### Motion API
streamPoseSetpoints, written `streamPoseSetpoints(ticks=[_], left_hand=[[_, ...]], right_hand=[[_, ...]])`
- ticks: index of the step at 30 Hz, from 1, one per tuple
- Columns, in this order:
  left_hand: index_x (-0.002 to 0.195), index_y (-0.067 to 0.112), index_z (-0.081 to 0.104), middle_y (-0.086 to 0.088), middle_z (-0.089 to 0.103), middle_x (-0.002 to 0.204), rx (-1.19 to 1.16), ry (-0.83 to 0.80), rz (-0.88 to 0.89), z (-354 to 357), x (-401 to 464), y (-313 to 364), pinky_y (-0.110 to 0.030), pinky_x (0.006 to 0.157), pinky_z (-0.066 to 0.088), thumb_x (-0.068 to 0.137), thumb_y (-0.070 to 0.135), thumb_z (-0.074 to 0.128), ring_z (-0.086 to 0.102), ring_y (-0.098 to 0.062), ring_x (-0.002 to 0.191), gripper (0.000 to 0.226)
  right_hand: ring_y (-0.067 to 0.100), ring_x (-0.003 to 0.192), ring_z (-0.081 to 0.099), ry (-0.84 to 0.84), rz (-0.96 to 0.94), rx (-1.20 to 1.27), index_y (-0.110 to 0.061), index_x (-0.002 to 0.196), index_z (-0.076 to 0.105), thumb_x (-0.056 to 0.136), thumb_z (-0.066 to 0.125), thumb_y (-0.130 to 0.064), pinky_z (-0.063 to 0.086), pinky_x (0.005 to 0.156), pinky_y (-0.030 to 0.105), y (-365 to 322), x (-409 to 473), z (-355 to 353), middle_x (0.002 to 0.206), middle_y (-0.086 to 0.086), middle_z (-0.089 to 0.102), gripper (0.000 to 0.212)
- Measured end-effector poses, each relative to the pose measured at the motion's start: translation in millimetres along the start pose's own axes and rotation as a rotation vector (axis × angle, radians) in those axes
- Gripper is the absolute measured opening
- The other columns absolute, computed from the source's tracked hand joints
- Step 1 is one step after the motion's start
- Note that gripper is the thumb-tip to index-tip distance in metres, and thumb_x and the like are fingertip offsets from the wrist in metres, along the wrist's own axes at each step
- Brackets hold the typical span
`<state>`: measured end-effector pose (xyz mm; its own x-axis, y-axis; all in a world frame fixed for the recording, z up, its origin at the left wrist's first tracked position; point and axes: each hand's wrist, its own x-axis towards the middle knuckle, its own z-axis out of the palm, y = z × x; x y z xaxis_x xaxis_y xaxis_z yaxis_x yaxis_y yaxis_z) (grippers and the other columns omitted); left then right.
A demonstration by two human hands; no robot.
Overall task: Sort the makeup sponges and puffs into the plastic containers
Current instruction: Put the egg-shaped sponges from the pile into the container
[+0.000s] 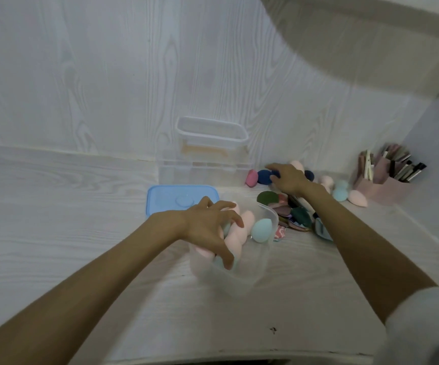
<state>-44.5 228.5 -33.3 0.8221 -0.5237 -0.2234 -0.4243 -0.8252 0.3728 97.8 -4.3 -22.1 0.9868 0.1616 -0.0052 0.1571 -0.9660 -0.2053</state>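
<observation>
Sponges (236, 233) in clear container (268, 214) under left hand (207, 225) fingers (226, 256).

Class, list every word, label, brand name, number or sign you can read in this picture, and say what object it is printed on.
None can be read.
Blue lid: a raised round mark, no legible text.
Items in the pink organiser: any printing is too small and blurred to read.
Near clear container, tall clear container, sponges and puffs: no lettering shows.
</observation>
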Motion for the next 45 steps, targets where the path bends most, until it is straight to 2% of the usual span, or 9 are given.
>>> streamPoseSetpoints(ticks=[4,10,14,19,24,29,32,40,45], left_hand=[[0.131,0.048,0.035,0.021,0.007,0.153,-0.009,0.006,-0.006,2,0,-2,-0.034,0.102,0.030,0.066,0.052,0.077,0.017,-0.020,0.128,0.077],[0.132,0.048,0.034,0.022,0.007,0.153,-0.019,0.003,0.000,2,1,-4,-0.034,0.102,0.030,0.067,0.051,0.076,0.016,-0.020,0.129,0.077],[0.132,0.047,0.035,0.022,0.006,0.153,-0.015,0.002,0.004,2,1,-5,-0.037,0.105,0.031,0.068,0.051,0.076,0.018,-0.020,0.129,0.076],[0.131,0.050,0.036,0.023,0.008,0.153,-0.027,-0.001,-0.009,2,1,-4,-0.033,0.104,0.030,0.066,0.051,0.077,0.018,-0.019,0.129,0.077],[0.133,0.048,0.036,0.020,0.008,0.153,0.002,-0.010,-0.020,-1,-1,2,-0.033,0.103,0.028,0.066,0.050,0.077,0.018,-0.020,0.130,0.079],[0.135,0.046,0.034,0.018,0.008,0.154,0.030,-0.019,-0.036,-3,-1,4,-0.035,0.105,0.028,0.067,0.051,0.076,0.020,-0.023,0.130,0.080],[0.135,0.046,0.034,0.016,0.008,0.155,0.033,-0.016,-0.037,-3,-2,6,-0.037,0.108,0.027,0.068,0.050,0.076,0.018,-0.022,0.131,0.079],[0.135,0.048,0.035,0.016,0.007,0.155,0.027,-0.030,-0.046,-4,-3,9,-0.037,0.108,0.026,0.069,0.049,0.076,0.016,-0.022,0.133,0.077],[0.136,0.046,0.034,0.014,0.006,0.155,0.034,-0.044,-0.050,-6,-4,11,-0.036,0.108,0.025,0.072,0.048,0.075,0.014,-0.022,0.135,0.077]], right_hand=[[0.029,0.121,0.048,-0.201,-0.044,-0.062,-0.025,0.142,0.036,0.087,0.054,-0.016,0.040,0.104,0.040,-21,24,13,0.138,0.009,0.049,0.059],[0.031,0.114,0.048,0.093,-0.123,-0.221,-0.019,0.119,0.060,0.085,0.061,-0.032,0.036,0.094,0.037,-22,36,21,0.117,0.013,0.060,0.037],[0.027,0.109,0.053,0.054,-0.083,0.053,-0.019,0.123,0.057,0.085,0.063,-0.028,0.045,0.094,0.038,-17,20,-3,0.122,0.011,0.059,0.039],[0.022,0.081,0.059,0.105,-0.196,0.568,-0.013,0.106,0.059,0.088,0.056,-0.011,0.050,0.066,0.025,-42,-65,-58,0.105,0.013,0.064,0.018],[0.026,0.076,0.060,-0.319,-0.253,0.297,-0.022,0.098,0.066,0.082,0.063,-0.015,0.050,0.084,0.043,-60,-138,-59,0.076,0.011,0.069,0.018],[-0.002,0.065,0.060,-0.238,-0.309,-0.009,-0.018,0.094,0.072,0.082,0.063,-0.024,0.049,0.065,0.019,-68,-143,-29,0.069,-0.016,0.065,0.016],[0.012,0.081,0.062,-0.170,-0.375,-0.137,-0.020,0.097,0.075,0.082,0.064,-0.027,0.053,0.075,0.035,-68,-143,-20,0.076,-0.018,0.058,0.020],[0.010,0.075,0.043,0.007,-0.333,-0.196,-0.025,0.092,0.075,0.074,0.076,-0.038,0.029,0.058,0.023,-69,-137,-6,0.065,-0.016,0.038,0.022],[0.017,0.087,0.055,-0.046,-0.269,-0.353,-0.021,0.096,0.074,0.078,0.071,-0.038,0.037,0.064,0.026,-77,-134,-1,0.085,-0.005,0.060,0.025]])
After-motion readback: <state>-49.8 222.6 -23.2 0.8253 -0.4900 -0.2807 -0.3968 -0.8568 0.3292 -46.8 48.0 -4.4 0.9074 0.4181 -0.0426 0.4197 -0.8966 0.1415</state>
